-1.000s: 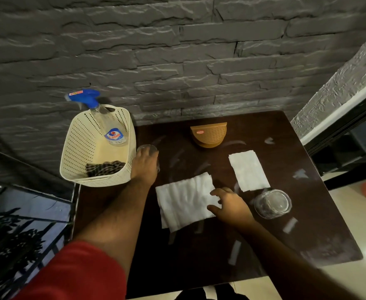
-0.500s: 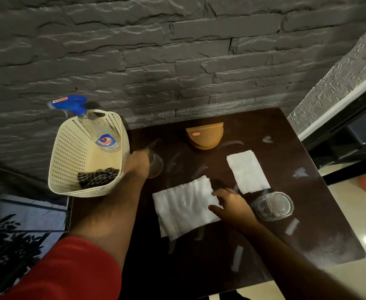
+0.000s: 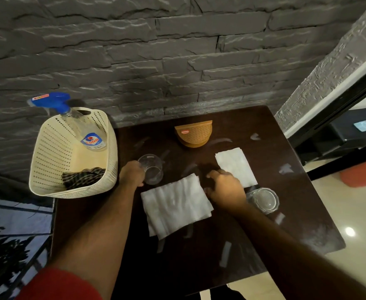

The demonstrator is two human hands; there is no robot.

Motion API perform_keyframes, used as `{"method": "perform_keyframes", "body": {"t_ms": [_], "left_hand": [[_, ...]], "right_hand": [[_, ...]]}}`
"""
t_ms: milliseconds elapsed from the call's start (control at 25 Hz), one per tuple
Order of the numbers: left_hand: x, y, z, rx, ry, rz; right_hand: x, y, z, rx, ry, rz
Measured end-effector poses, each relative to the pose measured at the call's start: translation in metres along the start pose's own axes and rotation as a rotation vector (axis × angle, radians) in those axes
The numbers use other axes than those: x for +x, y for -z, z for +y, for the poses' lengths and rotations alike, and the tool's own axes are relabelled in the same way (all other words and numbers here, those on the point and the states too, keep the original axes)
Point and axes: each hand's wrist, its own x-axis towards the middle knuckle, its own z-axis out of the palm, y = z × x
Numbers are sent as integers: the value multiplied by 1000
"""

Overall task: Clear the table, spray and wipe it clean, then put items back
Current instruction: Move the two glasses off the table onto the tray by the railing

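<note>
On the dark wooden table (image 3: 242,245) my left hand (image 3: 132,175) grips a clear glass (image 3: 151,171) near the left edge. My right hand (image 3: 226,188) hovers with curled fingers between two white napkins: a large one (image 3: 175,204) at the centre and a smaller one (image 3: 235,165) further back. A second clear glass (image 3: 263,200) stands just right of my right hand. A brown napkin holder (image 3: 194,133) sits at the back. A cream perforated basket (image 3: 54,152) at the left holds a blue-topped spray bottle (image 3: 84,131) and a checked cloth (image 3: 82,177).
A dark stone wall (image 3: 156,50) runs right behind the table. The table's right edge drops to a pale tiled floor (image 3: 350,213). A dark frame and shelf (image 3: 340,131) stand at the right. Railings and plants lie below left.
My left hand has shifted the glass slightly right, away from the basket. My right hand has moved up off the large napkin's corner toward the smaller napkin.
</note>
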Motion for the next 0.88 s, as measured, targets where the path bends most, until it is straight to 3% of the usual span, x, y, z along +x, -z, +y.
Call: {"method": "perform_keyframes", "body": {"t_ms": [120,240,360,480,560,760,880], "left_hand": [[-11,-1,1,70,-167,141],[-23,-7,4,80,-316,84],[-28,-15,-2,87,-281,33],[-28,-19,-4,109,-257,52],[-26,-20,-4,90,-247,69],[-26,-21,-4,77,-226,96],[-27,-22,-2,58,-217,105]], "right_hand": [[4,23,38,-290,-193,-136],[-1,32,80,-341,-390,-319],[-11,27,102,-292,-381,-408],[-15,29,106,-238,-351,-364],[-12,30,109,-31,-368,-312],[-9,28,93,1015,-450,-122],[-8,16,72,1198,-458,-187]]}}
